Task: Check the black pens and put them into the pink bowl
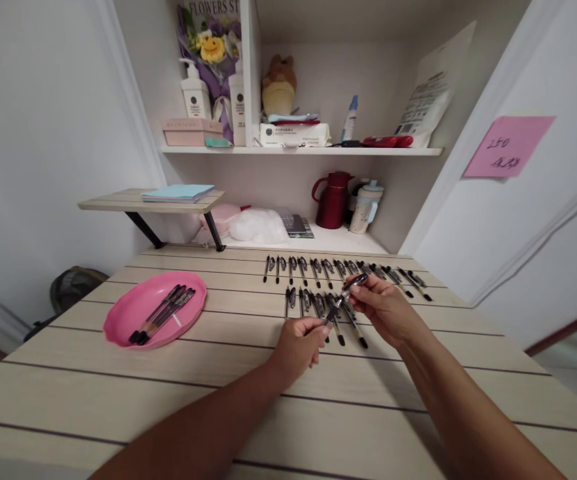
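My left hand is closed around the lower end of a black pen. My right hand pinches the upper end of the same pen, near its cap. Both hands hover just above a wooden table. Under and behind them lie two rows of black pens with caps beside them. A pink plate at the left holds several more black pens.
Behind the table, a small raised wooden stand carries a blue notebook. A red kettle and a cup stand in the recess. A shelf above holds bottles, boxes and a plush toy. A pink note sticks on the right wall.
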A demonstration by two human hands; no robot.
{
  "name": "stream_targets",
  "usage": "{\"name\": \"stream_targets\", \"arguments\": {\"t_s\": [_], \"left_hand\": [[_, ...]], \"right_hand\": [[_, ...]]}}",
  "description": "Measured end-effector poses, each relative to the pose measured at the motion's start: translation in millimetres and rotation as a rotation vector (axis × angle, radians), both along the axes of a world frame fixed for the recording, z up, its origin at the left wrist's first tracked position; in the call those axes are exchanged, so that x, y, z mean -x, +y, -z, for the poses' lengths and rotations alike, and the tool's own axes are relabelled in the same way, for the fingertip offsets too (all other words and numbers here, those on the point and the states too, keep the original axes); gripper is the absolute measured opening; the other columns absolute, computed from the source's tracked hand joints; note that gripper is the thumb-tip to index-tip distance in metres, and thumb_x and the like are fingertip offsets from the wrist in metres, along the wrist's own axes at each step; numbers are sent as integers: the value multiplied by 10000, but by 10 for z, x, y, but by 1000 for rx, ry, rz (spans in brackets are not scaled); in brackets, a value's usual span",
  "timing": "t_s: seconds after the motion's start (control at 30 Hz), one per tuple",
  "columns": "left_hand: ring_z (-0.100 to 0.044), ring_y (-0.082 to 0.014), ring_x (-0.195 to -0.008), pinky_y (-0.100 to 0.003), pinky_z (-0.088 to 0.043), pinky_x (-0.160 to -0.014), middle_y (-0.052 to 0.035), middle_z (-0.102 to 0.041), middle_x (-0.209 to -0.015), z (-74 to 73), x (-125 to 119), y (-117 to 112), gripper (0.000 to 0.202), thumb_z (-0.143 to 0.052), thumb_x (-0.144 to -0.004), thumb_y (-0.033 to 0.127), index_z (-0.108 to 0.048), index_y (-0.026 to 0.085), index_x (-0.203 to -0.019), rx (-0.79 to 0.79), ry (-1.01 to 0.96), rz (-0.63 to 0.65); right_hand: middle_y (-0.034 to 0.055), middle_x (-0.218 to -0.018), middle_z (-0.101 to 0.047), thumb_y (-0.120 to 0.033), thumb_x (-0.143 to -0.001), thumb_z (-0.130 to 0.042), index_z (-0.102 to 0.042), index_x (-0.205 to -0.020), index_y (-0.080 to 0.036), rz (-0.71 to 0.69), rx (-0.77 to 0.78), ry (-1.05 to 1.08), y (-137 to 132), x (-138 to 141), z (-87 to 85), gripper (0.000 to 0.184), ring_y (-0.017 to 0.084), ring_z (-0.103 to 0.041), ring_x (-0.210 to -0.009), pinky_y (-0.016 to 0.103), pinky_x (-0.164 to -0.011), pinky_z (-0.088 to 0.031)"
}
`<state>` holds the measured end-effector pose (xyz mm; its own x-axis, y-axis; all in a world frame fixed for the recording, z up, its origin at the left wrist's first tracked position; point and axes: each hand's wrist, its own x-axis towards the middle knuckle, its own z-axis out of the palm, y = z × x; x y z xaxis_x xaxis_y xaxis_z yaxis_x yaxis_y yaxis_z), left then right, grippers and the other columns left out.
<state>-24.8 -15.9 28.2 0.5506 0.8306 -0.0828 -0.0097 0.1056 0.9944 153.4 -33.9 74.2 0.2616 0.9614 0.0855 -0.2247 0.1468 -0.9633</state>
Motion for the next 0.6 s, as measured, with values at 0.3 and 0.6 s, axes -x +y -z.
{"name": "stream_targets", "arguments": {"t_s": [0.3,0.6], "left_hand": [[-374,-24,-330,-161,-245,-330,45,-467,-525,-19,9,-3,336,-574,-692,405,-637,108,-834,-15,-23,3],[-339,-34,-315,-173,-238,-344,58,-436,-434,-92,15,-28,258,-546,-717,381,-602,129,-703,-47,-7,11]], "right_hand": [[-43,-568,-512,-294,-583,-745,-613,-796,-171,-73,43,-140,-53,113,32,279,65,-430,-497,197,-455,-297],[-30,-530,-530,-375,-586,-729,-590,-697,-163,-157,87,-225,-115,264,86,277,73,-399,-460,221,-463,-317]]}}
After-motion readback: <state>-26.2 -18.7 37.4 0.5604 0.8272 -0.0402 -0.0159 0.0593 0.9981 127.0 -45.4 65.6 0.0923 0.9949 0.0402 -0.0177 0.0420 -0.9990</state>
